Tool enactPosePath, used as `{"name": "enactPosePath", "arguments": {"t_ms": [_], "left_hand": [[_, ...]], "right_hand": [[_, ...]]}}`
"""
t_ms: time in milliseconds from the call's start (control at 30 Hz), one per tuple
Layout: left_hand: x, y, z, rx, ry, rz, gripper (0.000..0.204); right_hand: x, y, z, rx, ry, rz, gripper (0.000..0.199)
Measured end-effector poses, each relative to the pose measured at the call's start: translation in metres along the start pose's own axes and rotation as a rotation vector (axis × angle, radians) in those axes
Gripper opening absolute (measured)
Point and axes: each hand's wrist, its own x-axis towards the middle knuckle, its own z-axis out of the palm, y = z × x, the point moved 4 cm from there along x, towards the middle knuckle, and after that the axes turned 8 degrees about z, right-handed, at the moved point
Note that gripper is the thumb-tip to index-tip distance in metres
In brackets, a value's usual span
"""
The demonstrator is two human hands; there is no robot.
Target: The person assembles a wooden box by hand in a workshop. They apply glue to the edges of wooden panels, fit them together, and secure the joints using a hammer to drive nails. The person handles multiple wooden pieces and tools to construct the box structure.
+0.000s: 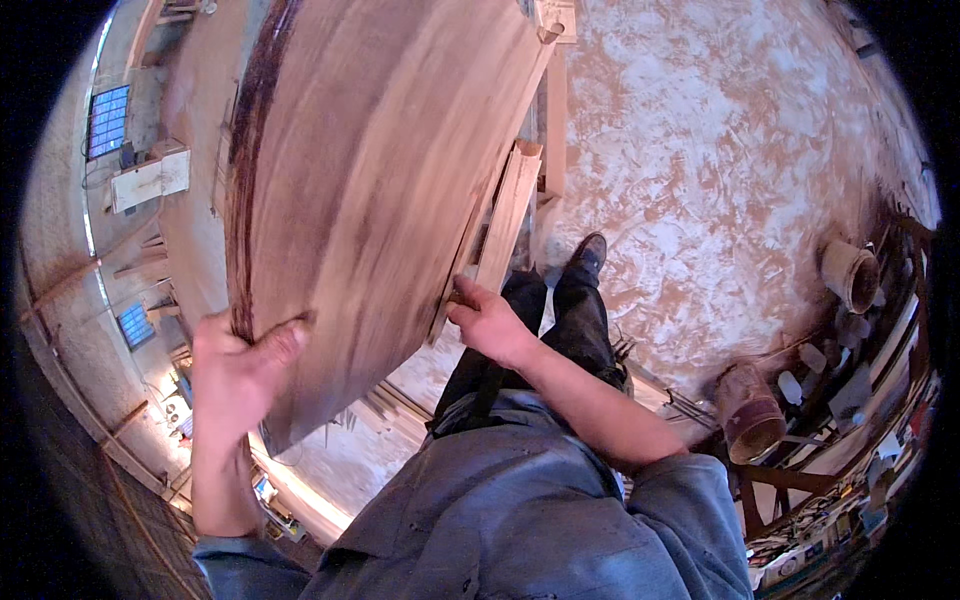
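Note:
A large wooden board (385, 190) with streaked brown grain and a dark strip along its left edge fills the upper left and stands tilted before me. My left hand (240, 370) grips its left edge near the lower corner, thumb over the face and fingers hidden behind. On the opposite edge, my right hand (490, 322) is closed around the board's border, with some fingers out of sight beneath it. A pale wooden beam (512, 205) runs close beside that edge, just beyond my right hand.
Dusty floor (700, 170) spreads to the right, with my shoe (588, 255) on it. Two bucket-like containers (850, 275) stand at the far right near clutter. Wood strips (395, 410) lie below the board. A white panel (150, 181) and barred windows (108, 122) show at left.

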Motion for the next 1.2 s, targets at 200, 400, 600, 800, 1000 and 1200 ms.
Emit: {"name": "enactPosePath", "arguments": {"t_ms": [200,400,600,800,1000,1200], "left_hand": [[0.025,-0.03,-0.03,-0.005,-0.009,0.032,0.033],[0.042,-0.043,-0.039,-0.001,-0.051,0.058,0.033],[0.06,-0.052,-0.045,-0.027,-0.057,0.234,0.04],[0.07,-0.05,-0.046,0.001,-0.193,0.209,0.05],[0.061,-0.046,-0.044,0.018,-0.099,0.288,0.035],[0.056,-0.043,-0.043,0.049,-0.013,0.307,0.029]], "right_hand": [[-0.009,0.015,0.01,0.131,-0.105,0.002,0.055],[-0.037,0.068,0.034,0.17,-0.195,0.098,0.047],[-0.034,0.134,0.099,0.522,-0.059,0.186,0.052],[0.056,0.165,0.109,1.207,0.0,-0.061,0.052],[0.089,0.141,0.129,1.531,-0.307,-0.347,0.046],[0.113,0.13,0.12,1.359,-0.332,-0.314,0.079]]}}
